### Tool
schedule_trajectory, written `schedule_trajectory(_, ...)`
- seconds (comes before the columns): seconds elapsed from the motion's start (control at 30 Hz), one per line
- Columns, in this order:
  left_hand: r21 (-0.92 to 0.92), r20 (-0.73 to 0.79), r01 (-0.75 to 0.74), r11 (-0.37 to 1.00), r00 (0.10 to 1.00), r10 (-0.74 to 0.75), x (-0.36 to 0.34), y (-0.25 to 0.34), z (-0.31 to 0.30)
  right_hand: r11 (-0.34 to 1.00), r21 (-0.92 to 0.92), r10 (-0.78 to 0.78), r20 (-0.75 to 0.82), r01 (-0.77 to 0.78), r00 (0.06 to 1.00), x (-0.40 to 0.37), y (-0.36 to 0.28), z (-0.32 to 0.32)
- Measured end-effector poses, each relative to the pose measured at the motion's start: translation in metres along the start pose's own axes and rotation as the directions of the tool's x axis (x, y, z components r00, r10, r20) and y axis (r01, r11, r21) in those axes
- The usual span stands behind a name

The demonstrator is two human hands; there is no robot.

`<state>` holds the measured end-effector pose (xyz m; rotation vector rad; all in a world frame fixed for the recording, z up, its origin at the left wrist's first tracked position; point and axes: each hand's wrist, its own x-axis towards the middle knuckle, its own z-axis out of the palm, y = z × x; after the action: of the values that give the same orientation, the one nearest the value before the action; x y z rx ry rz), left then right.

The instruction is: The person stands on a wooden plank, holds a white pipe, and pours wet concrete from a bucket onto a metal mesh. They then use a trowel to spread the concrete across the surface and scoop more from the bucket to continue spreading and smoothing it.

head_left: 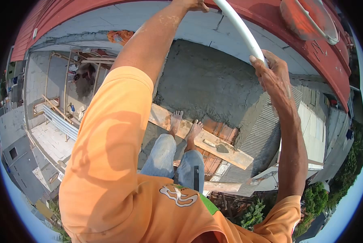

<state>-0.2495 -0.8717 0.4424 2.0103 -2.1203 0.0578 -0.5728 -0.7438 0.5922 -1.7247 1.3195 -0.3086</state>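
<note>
From where I'm standing, the person in the orange shirt point(108, 133) and faded jeans point(161, 160) is reaching both arms up and forward. The right hand point(274, 75) is gripping the lower end of a white tube point(242, 30), thumb and fingers closing around it, and the tube is curving up past the top edge of the view. The left hand point(193, 4) is showing only partly at that edge, beside the tube; I can't tell whether it is holding anything. The bare feet point(185, 124) are resting on a wooden plank point(242, 158), and a trowel point(222, 149) is lying on the same board. Beyond the plank, a patch of wet grey mortar point(201, 77) is spreading toward a pale block wall point(270, 38), with corrugated sheeting point(266, 129) lying to the right of it. Above the wall, an orange-stained tub point(309, 18) is sitting on the red roof point(335, 56). Farther off, timber poles point(66, 77) are standing in an open space at left, and green trees point(353, 162) are showing at far right.
</note>
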Motion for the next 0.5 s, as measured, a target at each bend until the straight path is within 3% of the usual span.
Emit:
schedule_trajectory(0.1, 0.026, -0.217, 0.070, 0.997, 0.974, -0.063, -0.012, -0.003, 0.014, 0.996, 0.068, 0.057, 0.015, -0.058, 0.998, -0.051, 0.017, 0.005)
schedule_trajectory(0.13, 0.033, -0.407, 0.121, 0.992, 0.908, -0.097, -0.033, 0.011, 0.001, 0.993, 0.056, 0.105, 0.026, -0.107, 0.994, -0.070, 0.018, 0.005)
schedule_trajectory(0.17, -0.368, -0.245, 0.170, 0.914, 0.931, -0.272, -0.055, 0.028, -0.011, 0.987, 0.044, 0.154, 0.037, -0.155, 0.987, -0.087, 0.018, 0.005)
schedule_trajectory(0.2, -0.961, 0.058, 0.183, 0.207, 0.867, -0.495, -0.068, 0.035, -0.004, 0.989, 0.039, 0.140, 0.024, -0.141, 0.990, -0.103, 0.023, 0.008)
schedule_trajectory(0.23, -0.989, 0.142, 0.086, -0.121, 0.781, -0.608, -0.084, 0.041, -0.012, 0.991, 0.038, 0.127, 0.012, -0.127, 0.992, -0.119, 0.029, 0.012)
schedule_trajectory(0.27, -0.904, 0.257, -0.072, -0.421, 0.694, -0.672, -0.105, 0.050, -0.023, 0.988, 0.051, 0.142, 0.011, -0.143, 0.990, -0.136, 0.035, 0.016)
schedule_trajectory(0.3, -0.755, 0.397, -0.200, -0.624, 0.619, -0.678, -0.122, 0.059, -0.045, 0.986, 0.060, 0.153, 0.008, -0.154, 0.988, -0.150, 0.042, 0.018)
schedule_trajectory(0.33, -0.674, 0.374, -0.315, -0.668, 0.634, -0.677, -0.132, 0.060, -0.052, 0.989, 0.061, 0.136, 0.014, -0.136, 0.991, -0.163, 0.049, 0.020)
schedule_trajectory(0.37, -0.554, 0.320, -0.364, -0.749, 0.737, -0.595, -0.139, 0.064, -0.068, 0.990, 0.064, 0.123, 0.021, -0.124, 0.992, -0.177, 0.054, 0.023)
schedule_trajectory(0.43, -0.574, 0.438, -0.221, -0.788, 0.730, -0.524, -0.146, 0.082, -0.111, 0.986, 0.082, 0.143, 0.024, -0.144, 0.989, -0.202, 0.050, 0.029)
schedule_trajectory(0.5, -0.618, 0.394, -0.187, -0.763, 0.767, -0.507, -0.151, 0.087, -0.111, 0.999, 0.045, 0.011, -0.022, -0.010, 1.000, -0.220, 0.061, 0.038)
